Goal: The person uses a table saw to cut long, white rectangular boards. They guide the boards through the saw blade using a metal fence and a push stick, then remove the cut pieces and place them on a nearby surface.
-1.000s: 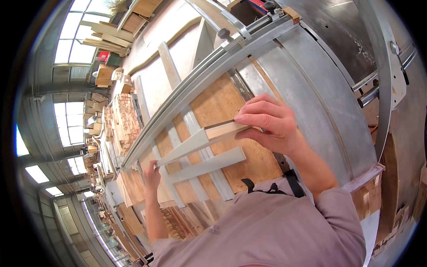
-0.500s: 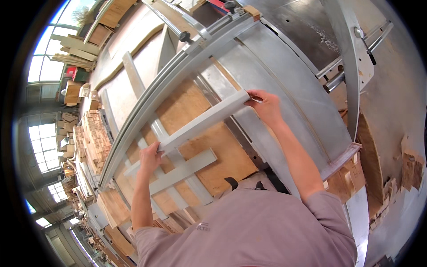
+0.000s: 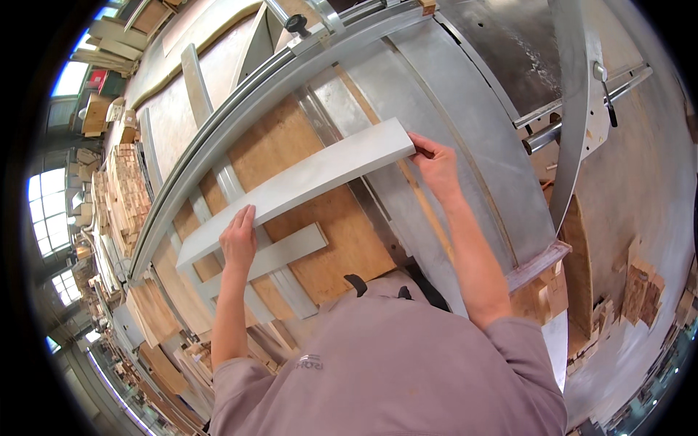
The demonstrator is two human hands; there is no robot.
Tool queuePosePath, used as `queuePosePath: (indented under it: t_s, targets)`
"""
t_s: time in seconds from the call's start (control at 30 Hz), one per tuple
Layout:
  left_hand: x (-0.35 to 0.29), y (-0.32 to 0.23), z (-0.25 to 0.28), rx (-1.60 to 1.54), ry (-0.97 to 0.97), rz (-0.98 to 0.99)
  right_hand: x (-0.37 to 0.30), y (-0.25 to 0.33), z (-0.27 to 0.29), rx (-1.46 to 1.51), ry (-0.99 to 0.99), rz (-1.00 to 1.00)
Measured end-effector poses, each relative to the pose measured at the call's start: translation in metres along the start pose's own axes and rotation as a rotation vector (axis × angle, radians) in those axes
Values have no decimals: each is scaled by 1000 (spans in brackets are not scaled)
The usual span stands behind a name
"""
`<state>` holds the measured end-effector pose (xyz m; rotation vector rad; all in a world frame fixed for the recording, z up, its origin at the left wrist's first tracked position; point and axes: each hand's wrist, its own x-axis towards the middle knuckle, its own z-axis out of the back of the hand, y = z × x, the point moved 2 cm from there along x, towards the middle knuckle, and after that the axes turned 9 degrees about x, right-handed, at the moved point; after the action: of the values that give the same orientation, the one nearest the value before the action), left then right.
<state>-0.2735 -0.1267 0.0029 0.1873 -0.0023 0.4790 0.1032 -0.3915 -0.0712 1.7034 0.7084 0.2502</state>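
Windows (image 3: 47,211) stand at the far left, beyond a plywood-and-metal surface (image 3: 349,240). Over it, a long white board (image 3: 327,168) slants from near left to far right; whether it touches down is unclear. Fingers of the left hand (image 3: 238,231) grasp its near edge, and the right hand (image 3: 436,163) pinches its right end. It should be stiff and fairly light, perhaps slick-faced, best held by edge and end. A second ago its narrow side showed more; now its broad face is turned up.
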Motion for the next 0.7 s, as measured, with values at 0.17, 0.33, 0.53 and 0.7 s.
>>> queuePosePath:
  t_s: [0.17,0.33,0.53,0.7]
  targets:
    - [-5,-4,-12,32,3,-3,-6,1,5,39,91,-148]
    - [-3,14,-6,-97,-67,77,-20,29,-25,347,166,-168]
    - [-24,58,29,-296,-140,186,-15,54,-77,-144,141,223]
    - [-72,65,57,-139,-145,366,-41,91,-111,-252,171,800]
